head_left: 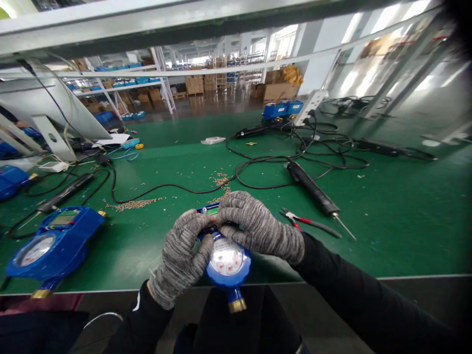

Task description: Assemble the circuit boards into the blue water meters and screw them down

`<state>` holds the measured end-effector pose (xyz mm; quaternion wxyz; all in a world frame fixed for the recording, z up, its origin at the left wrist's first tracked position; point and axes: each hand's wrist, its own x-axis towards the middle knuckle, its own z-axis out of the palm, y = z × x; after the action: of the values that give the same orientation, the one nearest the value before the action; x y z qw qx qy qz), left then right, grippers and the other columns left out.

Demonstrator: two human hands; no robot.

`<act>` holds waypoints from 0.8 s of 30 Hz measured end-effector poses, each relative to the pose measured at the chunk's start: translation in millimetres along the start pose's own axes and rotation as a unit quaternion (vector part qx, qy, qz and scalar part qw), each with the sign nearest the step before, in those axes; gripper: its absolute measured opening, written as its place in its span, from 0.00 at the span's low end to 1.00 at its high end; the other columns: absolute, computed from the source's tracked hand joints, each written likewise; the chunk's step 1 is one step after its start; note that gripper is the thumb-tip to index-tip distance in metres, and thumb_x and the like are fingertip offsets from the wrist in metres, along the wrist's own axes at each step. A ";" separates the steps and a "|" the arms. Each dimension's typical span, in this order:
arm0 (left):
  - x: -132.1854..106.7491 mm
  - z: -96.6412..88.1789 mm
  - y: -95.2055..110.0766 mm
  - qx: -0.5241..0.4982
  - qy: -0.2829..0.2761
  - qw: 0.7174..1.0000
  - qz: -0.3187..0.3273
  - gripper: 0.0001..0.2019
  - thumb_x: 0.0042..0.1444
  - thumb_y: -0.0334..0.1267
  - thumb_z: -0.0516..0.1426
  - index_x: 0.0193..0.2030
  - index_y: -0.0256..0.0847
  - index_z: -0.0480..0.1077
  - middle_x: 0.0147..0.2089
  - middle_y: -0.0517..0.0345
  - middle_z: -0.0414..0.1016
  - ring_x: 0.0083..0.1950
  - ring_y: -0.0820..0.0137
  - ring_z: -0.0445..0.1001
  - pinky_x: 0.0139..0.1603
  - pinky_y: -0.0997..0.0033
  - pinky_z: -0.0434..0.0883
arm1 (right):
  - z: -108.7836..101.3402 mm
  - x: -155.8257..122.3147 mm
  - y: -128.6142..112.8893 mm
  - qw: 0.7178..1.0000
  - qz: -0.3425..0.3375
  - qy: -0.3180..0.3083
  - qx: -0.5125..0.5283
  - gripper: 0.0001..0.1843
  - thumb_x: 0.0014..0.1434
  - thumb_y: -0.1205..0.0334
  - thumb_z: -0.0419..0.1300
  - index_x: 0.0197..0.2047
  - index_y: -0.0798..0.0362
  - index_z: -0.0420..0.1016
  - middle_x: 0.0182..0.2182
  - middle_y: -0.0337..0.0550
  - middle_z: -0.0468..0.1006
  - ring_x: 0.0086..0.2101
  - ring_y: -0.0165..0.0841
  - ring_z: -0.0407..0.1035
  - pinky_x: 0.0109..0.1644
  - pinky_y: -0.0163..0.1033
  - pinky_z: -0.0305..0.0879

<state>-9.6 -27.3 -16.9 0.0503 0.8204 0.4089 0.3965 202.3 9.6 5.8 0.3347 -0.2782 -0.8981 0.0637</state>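
Lying between both hands (181,255) (258,228), blue meter (226,259)

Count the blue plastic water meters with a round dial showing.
2: held meter in left hand and right hand; second meter front-left on green bench. Blue shapes behind may be more.

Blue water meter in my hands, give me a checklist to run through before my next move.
1. Grip on blue water meter: ok, left hand and right hand both clasp it.
2. Dial faces up: ok.
3. Part under right fingers: cannot tell, covered.
4. Electric screwdriver lying free to the right: ok.
5. Loose screws on green mat: ok, heaped beyond the hands.
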 end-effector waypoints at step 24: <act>0.7 1.1 -2.5 0.060 0.030 0.992 0.111 0.20 0.57 0.29 0.55 0.56 0.44 0.65 0.51 0.54 0.76 0.55 0.63 0.71 0.60 0.53 0.68 | -79.3 -132.0 145.4 0.750 0.641 0.117 -0.114 0.22 0.42 0.62 0.69 0.42 0.58 0.75 0.33 0.53 0.76 0.37 0.46 0.71 0.42 0.48 0.64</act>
<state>-10.2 -24.8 -18.2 -0.0559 0.8498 0.3397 0.3991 401.2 54.1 -51.8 0.2836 -0.8299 -0.4631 0.1278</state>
